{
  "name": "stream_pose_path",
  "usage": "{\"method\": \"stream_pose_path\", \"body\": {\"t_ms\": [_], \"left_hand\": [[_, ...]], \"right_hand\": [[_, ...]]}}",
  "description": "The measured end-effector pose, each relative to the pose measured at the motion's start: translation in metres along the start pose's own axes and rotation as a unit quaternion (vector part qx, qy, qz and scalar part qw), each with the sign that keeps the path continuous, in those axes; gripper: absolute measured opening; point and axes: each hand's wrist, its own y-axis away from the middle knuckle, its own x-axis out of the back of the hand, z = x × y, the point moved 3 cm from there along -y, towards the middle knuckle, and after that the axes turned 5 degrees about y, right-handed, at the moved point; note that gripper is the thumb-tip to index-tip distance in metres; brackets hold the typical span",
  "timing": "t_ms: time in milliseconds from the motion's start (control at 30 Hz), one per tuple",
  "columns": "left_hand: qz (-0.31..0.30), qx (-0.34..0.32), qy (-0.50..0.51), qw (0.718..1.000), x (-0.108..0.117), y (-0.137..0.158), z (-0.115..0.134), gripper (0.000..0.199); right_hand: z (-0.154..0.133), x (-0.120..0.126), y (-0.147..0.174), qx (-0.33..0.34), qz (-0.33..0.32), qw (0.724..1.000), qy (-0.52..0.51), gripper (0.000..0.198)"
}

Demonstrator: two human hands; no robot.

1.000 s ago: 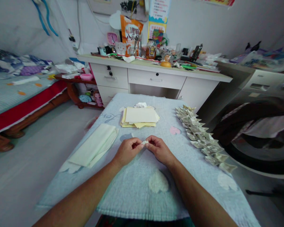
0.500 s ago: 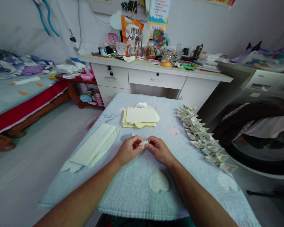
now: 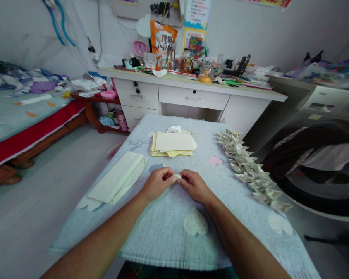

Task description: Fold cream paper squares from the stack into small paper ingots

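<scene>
Between my fingertips, over the middle of the cloth-covered table (image 3: 168, 232), is a small folded piece of pale paper (image 3: 177, 176). My left hand (image 3: 159, 182) pinches it from the left, and my right hand (image 3: 195, 185) pinches it from the right. The fingers cover most of the paper, so its folds are hard to make out. Just beyond my hands lies a stack of cream and yellow paper sheets (image 3: 174, 142). Left of my left hand is a folded pale green bundle (image 3: 116, 177). Several folded paper pieces with pointed tips (image 3: 246, 166) stand in rows on the right.
Crumpled white paper (image 3: 174, 129) lies behind the stack. A white desk (image 3: 191, 97) crowded with jars and packets stands past the table's far edge. To the right is a washing machine (image 3: 322, 112) with its door open; a bed (image 3: 26, 112) is at left.
Both hands stay in nearly the same place, still pinching the small paper. Less of the paper shows between the fingertips now. The whole view has shifted very slightly.
</scene>
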Motion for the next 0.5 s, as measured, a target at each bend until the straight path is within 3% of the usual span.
{"method": "stream_pose_path", "body": {"t_ms": [300, 500], "left_hand": [[-0.002, 0.015, 0.016, 1.000, -0.0033, 0.0006, -0.0044, 0.019], [-0.019, 0.008, 0.034, 0.999, -0.0020, -0.0010, -0.0046, 0.018]], "right_hand": [[0.0033, -0.0009, 0.0009, 0.027, 0.021, 0.999, 0.029, 0.026], [0.0010, -0.0001, 0.0028, 0.004, 0.005, 1.000, 0.006, 0.021]]}}
